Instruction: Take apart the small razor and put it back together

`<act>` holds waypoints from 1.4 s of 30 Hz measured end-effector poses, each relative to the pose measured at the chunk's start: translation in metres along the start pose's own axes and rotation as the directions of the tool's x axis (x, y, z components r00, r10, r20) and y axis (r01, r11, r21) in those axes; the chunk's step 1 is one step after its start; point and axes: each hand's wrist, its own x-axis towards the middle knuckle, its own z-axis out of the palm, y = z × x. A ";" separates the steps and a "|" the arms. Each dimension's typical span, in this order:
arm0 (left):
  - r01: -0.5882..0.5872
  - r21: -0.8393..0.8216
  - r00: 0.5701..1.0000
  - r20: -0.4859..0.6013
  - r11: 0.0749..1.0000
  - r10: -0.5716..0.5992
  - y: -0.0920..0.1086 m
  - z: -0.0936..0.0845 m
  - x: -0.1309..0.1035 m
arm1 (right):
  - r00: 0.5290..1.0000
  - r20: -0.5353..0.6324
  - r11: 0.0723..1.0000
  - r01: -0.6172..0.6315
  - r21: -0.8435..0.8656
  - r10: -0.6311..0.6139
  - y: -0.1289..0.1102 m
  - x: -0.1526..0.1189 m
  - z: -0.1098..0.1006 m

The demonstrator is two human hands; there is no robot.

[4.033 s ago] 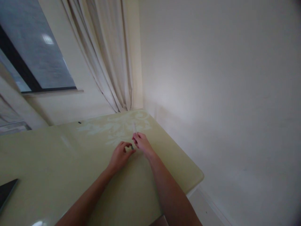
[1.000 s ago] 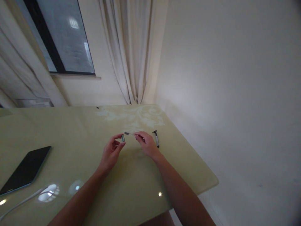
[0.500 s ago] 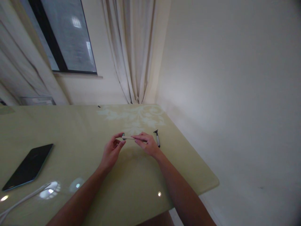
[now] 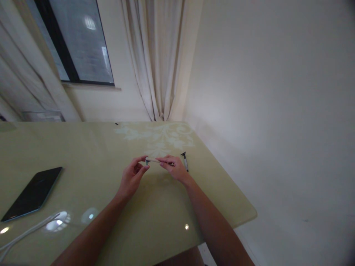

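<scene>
A slim beige stick (image 4: 153, 160) is held level above the table between my two hands. At its left end a small blue-green piece (image 4: 147, 162) hangs down; it is too small for me to name. My left hand (image 4: 135, 173) pinches that end between thumb and fingertips. Thumb and fingers of my right hand (image 4: 175, 168) close round the other end, hiding part of it. Just right of this hand, a black and silver razor (image 4: 185, 162) lies on the table, its head pointing away from me.
A dark tablet (image 4: 33, 193) lies on the glossy pale-green table (image 4: 158, 218), left of my arms, with a white cable (image 4: 27, 233) nearer me. A tiny dark object (image 4: 116, 123) is by the far edge. The wall (image 4: 263, 111) borders the table's right side.
The stick has turned in my fingers: the blue-green piece stood across its end before and now points downward. Both hands stay in nearly the same place.
</scene>
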 end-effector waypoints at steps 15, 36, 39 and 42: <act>-0.008 -0.008 1.000 0.022 1.000 0.008 -0.006 0.001 0.000 | 0.999 -0.051 0.998 0.006 -0.057 -0.009 0.005 0.002 -0.001; -0.008 -0.014 0.999 0.038 1.000 0.009 -0.007 -0.002 0.003 | 0.999 -0.037 0.997 -0.003 -0.076 0.000 0.004 0.004 -0.002; -0.007 -0.027 1.000 0.026 1.000 0.008 -0.009 -0.002 0.003 | 0.998 -0.060 0.995 0.004 -0.102 -0.010 0.003 0.004 -0.001; -0.004 -0.033 1.000 0.022 0.999 0.005 -0.012 -0.003 0.004 | 0.999 -0.053 0.994 0.006 -0.108 -0.012 0.003 0.004 0.001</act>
